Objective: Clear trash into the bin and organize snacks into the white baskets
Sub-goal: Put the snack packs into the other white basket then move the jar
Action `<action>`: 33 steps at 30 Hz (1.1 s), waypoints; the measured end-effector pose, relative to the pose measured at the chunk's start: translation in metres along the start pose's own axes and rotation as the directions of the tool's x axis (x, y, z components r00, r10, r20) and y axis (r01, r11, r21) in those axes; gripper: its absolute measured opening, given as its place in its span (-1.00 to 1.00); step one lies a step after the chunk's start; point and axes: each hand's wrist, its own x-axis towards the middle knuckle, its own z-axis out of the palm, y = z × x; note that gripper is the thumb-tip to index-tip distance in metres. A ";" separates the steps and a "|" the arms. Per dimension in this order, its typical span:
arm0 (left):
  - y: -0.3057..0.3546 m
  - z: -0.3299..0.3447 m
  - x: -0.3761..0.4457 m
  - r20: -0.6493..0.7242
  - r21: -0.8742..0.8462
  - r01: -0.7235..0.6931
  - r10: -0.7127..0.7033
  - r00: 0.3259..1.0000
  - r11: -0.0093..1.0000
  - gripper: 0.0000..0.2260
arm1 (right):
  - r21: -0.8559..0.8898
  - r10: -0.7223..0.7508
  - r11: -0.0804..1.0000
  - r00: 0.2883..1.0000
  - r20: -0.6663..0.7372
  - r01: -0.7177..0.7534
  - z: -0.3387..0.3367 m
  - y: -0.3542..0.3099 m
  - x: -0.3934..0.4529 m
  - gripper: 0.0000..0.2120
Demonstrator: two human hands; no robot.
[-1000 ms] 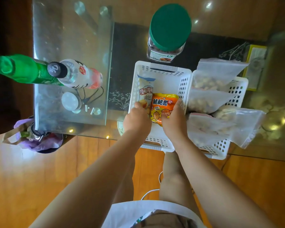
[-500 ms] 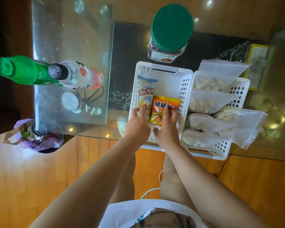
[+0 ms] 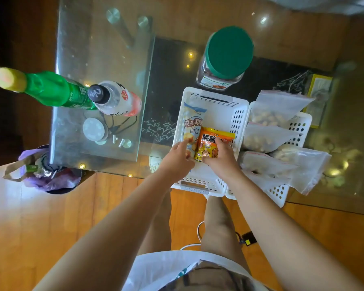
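Observation:
Two white baskets stand side by side at the glass table's near edge. The left basket (image 3: 237, 116) holds a pale bread packet (image 3: 192, 124) and an orange snack packet (image 3: 210, 143). My right hand (image 3: 221, 158) grips the orange packet's lower part inside this basket. My left hand (image 3: 177, 160) reaches in beside it, its fingers spread and touching the bread packet's lower end. The right basket (image 3: 298, 124) is filled with several clear zip bags of nuts (image 3: 267, 137). The bin (image 3: 48, 175) with a purple liner sits on the floor at left.
A green-lidded jar (image 3: 225, 57) stands behind the left basket. A green soda bottle (image 3: 48, 89) and a clear bottle with a black cap (image 3: 114, 99) stand at the table's left. A yellow box (image 3: 319, 95) lies far right. A cable (image 3: 198, 234) runs over the wooden floor.
Both hands slid back to the packets' near ends. The right hand went from the packet's side to gripping its lower part. The orange packet now stands more upright.

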 end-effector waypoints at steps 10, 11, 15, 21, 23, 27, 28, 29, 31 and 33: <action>-0.044 -0.098 -0.040 -0.247 -0.567 0.051 -0.229 0.941 0.822 -0.38 | -0.164 -0.324 0.946 0.845 -0.425 0.280 -0.084 -0.135 0.014 -0.11; -0.049 -0.111 -0.044 -0.302 -0.604 0.012 -0.243 0.922 0.797 -0.33 | -0.200 -0.314 0.947 0.857 -0.408 0.252 -0.086 -0.145 0.020 -0.05; -0.051 -0.153 -0.055 -0.459 -0.559 -0.191 -0.109 0.882 0.807 -0.15 | -0.328 -0.196 0.939 0.943 -0.270 0.101 -0.089 -0.168 0.042 0.08; -0.023 -0.172 -0.036 -0.350 -0.649 -0.126 -0.148 0.925 0.751 -0.53 | -0.454 -0.276 0.882 0.918 -0.283 0.125 -0.089 -0.160 0.058 0.00; -0.019 -0.175 -0.030 -0.347 -0.721 -0.128 -0.195 0.918 0.681 -0.62 | -0.453 -0.322 0.877 0.896 -0.306 0.161 -0.092 -0.156 0.061 -0.04; -0.017 -0.170 -0.027 -0.363 -0.681 -0.140 -0.165 0.917 0.718 -0.65 | -0.461 -0.401 0.858 0.856 -0.326 0.226 -0.096 -0.153 0.052 -0.08; -0.015 -0.167 -0.027 -0.365 -0.667 -0.143 -0.154 0.918 0.731 -0.65 | -0.471 -0.434 0.846 0.835 -0.338 0.249 -0.097 -0.152 0.045 -0.09; -0.013 -0.164 -0.026 -0.366 -0.659 -0.143 -0.149 0.919 0.738 -0.64 | -0.478 -0.468 0.834 0.811 -0.352 0.274 -0.098 -0.149 0.037 -0.10; -0.006 -0.157 -0.023 -0.364 -0.641 -0.131 -0.148 0.920 0.756 -0.63 | -0.478 -0.538 0.811 0.752 -0.381 0.338 -0.101 -0.144 0.016 -0.11; 0.000 -0.151 -0.021 -0.358 -0.605 -0.115 -0.140 0.923 0.788 -0.63 | -0.456 -0.596 0.789 0.692 -0.408 0.411 -0.102 -0.138 -0.010 -0.13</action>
